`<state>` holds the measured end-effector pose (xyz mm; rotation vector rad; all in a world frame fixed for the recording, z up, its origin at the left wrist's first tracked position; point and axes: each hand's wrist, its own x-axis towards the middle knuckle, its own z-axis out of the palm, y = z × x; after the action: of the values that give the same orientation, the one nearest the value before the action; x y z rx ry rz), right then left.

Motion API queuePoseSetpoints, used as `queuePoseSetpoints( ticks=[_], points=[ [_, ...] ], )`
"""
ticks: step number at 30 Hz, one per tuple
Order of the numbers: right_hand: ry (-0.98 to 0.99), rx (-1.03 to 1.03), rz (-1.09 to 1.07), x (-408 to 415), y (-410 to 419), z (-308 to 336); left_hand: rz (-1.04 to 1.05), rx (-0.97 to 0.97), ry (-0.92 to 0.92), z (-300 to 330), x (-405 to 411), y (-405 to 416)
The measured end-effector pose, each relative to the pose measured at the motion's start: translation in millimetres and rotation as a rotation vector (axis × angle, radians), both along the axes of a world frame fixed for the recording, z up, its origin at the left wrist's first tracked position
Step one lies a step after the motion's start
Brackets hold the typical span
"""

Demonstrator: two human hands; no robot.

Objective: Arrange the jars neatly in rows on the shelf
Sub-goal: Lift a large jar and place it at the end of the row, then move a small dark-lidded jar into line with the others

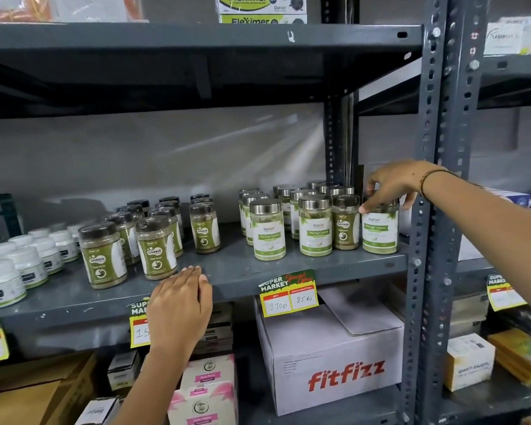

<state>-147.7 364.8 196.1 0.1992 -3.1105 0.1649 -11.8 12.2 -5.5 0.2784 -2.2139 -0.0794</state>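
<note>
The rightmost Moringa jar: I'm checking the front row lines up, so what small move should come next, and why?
Probably slide the Moringa jar under the right hand slightly forward and left. It stands apart, near the upright post, with a Gaska jar beside it breaking the row.

Right grip (pixel 390 187) atop rightmost jar (pixel 380 231) on shelf (pixel 233 271); silver-lidded jars (pixel 315 225) just left; dark-lidded jars (pixel 155 246) further left.
</note>
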Motion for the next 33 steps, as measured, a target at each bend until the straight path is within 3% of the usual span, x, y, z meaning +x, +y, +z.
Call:
queuePoseSetpoints(
  ticks=[3,6,9,13,20,26,33],
  points=[
    [0.001,0.047,-0.007,4,-2,3,0.003,-0.003,-0.006,0,0,-1],
    [0.272,0.219,0.038,6,-7,9,0.004,-0.005,-0.017,0,0,-1],
    [0.465,0.158,0.162,3,-17,14,0.001,-0.008,-0.035,0,0,-1],
    [0.219,0.126,0.297,-6,-32,9,-0.004,-0.010,-0.050,2,0,-1],
    [-0.045,0.067,0.260,-39,-38,-6,-0.029,-0.048,-0.072,1,0,-7],
    [-0.110,-0.112,0.327,-47,-30,-5,-0.033,-0.067,-0.092,2,0,-9],
    [0.064,-0.107,0.332,-27,-27,29,-0.021,-0.072,-0.131,4,1,-7]
  ],
)
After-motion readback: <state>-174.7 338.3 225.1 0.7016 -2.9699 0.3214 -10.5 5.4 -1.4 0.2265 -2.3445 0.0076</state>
